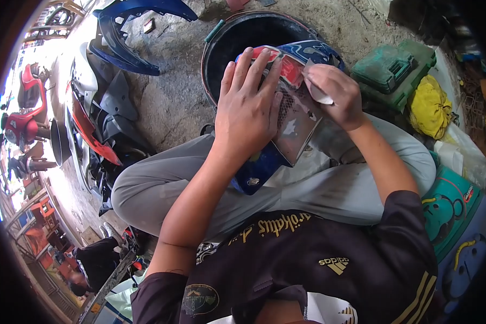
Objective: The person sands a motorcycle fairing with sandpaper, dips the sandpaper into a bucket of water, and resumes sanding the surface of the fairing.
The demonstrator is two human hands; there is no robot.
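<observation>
A blue motorcycle fairing panel (291, 141) with red graphics and a dull, scuffed grey area lies tilted across my lap, its far end over a black tub (221, 51). My left hand (248, 102) rests flat on its left side, fingers stretched out and slightly apart toward the red part. At the upper right of the panel, my right hand (337, 94) is closed on a folded piece of sandpaper (319, 96) with a pale back, pressed near the red and grey surface. My right fingertips are partly hidden by the hand and the paper.
Another blue fairing piece (129, 59) lies on the concrete beyond the tub. Grey and red body panels (92, 129) are piled at the left. To the right are a green tool case (389, 70), a yellow bundle (431, 106) and a teal box (451, 202). A person (94, 264) is at lower left.
</observation>
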